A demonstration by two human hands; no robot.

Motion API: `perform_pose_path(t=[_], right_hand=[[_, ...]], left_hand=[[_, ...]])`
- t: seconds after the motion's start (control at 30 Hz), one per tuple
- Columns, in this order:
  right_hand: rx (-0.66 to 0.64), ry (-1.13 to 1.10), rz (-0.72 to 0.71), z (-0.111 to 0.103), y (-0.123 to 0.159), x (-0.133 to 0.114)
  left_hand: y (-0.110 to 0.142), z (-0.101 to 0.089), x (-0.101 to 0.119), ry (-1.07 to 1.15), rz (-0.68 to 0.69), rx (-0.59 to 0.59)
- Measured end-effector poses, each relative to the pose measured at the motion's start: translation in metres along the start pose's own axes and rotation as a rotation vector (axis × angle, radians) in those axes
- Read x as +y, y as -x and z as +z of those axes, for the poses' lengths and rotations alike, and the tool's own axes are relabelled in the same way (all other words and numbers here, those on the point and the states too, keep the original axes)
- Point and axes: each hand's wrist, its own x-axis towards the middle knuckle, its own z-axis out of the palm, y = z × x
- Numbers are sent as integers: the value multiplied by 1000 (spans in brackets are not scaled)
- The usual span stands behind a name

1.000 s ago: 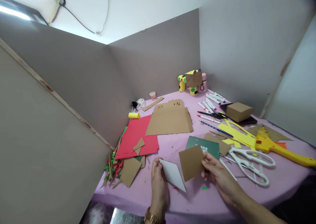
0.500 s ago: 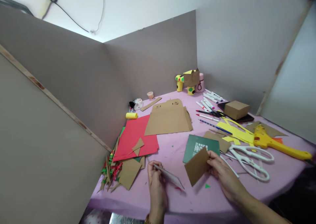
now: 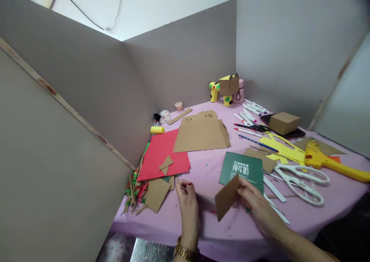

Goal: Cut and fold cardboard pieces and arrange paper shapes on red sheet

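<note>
My right hand (image 3: 251, 195) pinches a small brown cardboard piece (image 3: 227, 197) by its right edge, tilted above the pink tablecloth. My left hand (image 3: 186, 200) is closed on a thin pale card (image 3: 206, 197), seen almost edge-on and partly behind the brown piece. Just beyond my right hand lies a green printed card (image 3: 243, 168) with white lettering. White strips (image 3: 274, 188) lie to the right of it. Loose brown cardboard offcuts (image 3: 157, 194) are left of my left hand.
Red sheets (image 3: 162, 154) and a large brown cardboard sheet (image 3: 202, 135) lie farther back. White-handled scissors (image 3: 303, 183), a yellow glue gun (image 3: 320, 158), markers (image 3: 248, 113) and a brown box (image 3: 285, 123) are at right. Grey partitions (image 3: 185, 61) enclose the table.
The pale card in my left hand has turned flatter and now sits partly behind the brown piece. The brown piece has turned more edge-on. The view has shifted slightly.
</note>
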Motion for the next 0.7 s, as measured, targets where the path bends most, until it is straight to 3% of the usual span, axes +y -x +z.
perform_pose_path(t=[0.27,0.37,0.5,0.6,0.7], right_hand=[[37,-1,-30,-6,17,2],[43,38,-52,-11,18,8],[31,19,-65,-14,19,8],[51,-3,-41,-13,18,4],[46,-48,-32,-13,17,3]], left_hand=[[9,-11,2,-119,76,-29],[14,-15,2,-132,90,-103],[13,-19,4,-301,123,-110],[11,-18,10,-388,182,-61],[14,-17,16,-468,275,-137]])
